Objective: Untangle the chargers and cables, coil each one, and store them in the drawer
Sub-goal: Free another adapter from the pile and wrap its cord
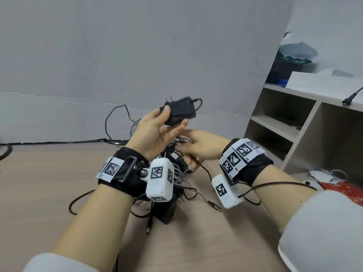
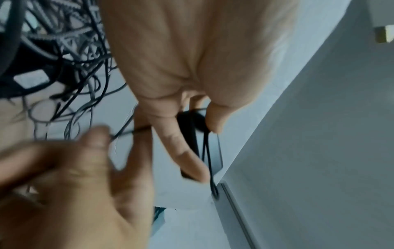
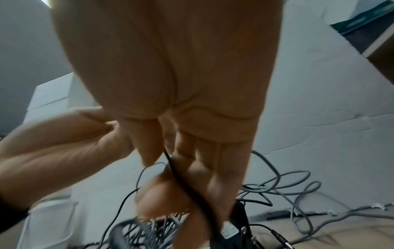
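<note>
The tangle (image 1: 172, 173) sits at frame centre on the floor (image 1: 49, 183). Above it the left hand (image 1: 155, 130) grips a black charger (image 1: 180, 112); the right hand (image 1: 198, 148) pinches its thin cord (image 3: 181, 182). Pulling hard could tighten knots. Only the left wrist view shows the cord looped beyond the fingers (image 2: 187, 151).
</note>
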### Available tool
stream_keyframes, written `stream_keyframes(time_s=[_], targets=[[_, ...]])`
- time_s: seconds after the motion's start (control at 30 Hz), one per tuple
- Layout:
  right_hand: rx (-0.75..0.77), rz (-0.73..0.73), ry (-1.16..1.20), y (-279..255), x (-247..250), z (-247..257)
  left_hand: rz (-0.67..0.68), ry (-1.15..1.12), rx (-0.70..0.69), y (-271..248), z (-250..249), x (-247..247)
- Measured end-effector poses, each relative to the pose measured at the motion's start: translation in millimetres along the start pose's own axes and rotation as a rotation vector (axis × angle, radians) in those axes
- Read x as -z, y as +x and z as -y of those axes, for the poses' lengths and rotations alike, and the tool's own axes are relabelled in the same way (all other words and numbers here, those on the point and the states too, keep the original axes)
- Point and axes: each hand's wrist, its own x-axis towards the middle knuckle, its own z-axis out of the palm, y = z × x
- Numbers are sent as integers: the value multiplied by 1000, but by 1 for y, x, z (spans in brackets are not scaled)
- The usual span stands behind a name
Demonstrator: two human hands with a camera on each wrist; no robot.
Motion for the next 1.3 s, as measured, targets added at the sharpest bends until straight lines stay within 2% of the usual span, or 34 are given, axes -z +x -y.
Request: stream_keyframes(time_s=[0.07, 0.13, 0.2, 0.3, 0.43, 0.6, 0.7, 0.83, 1.03, 1.17, 1.23, 1.3], targets=[[-33, 125, -104, 1, -9, -1, -51, -82, -63, 3, 1, 2], [-49, 151, -205, 1, -12, -1, -131, -54, -120, 6, 0, 6], [-44, 123, -265, -1, -9, 3, -207, 97, -166, 7, -1, 11], [-8, 27, -303, -7, 4, 13, -249, 430, -204, 6, -1, 16], [75, -159, -261, -14, 17, 25, -216, 784, -212, 7, 0, 24], [194, -302, -242, -25, 33, 33, -11, 982, -81, 0, -6, 21], [218, -395, -122, -27, 43, 33, 116, 988, 32, -6, -9, 15], [205, -317, 362, -30, 56, 26, 196, 1001, 70, -10, -7, 11], [161, -465, 473, -24, 60, 5, 216, 965, 68, -10, -4, 7], [140, -489, 530, -23, 57, -2, 220, 922, 42, -9, -3, 3], [130, -494, 535, -23, 56, -5, 203, 829, 27, -8, -2, 2], [105, -507, 528, -22, 54, -8, 171, 641, 12, -5, -2, 2]])
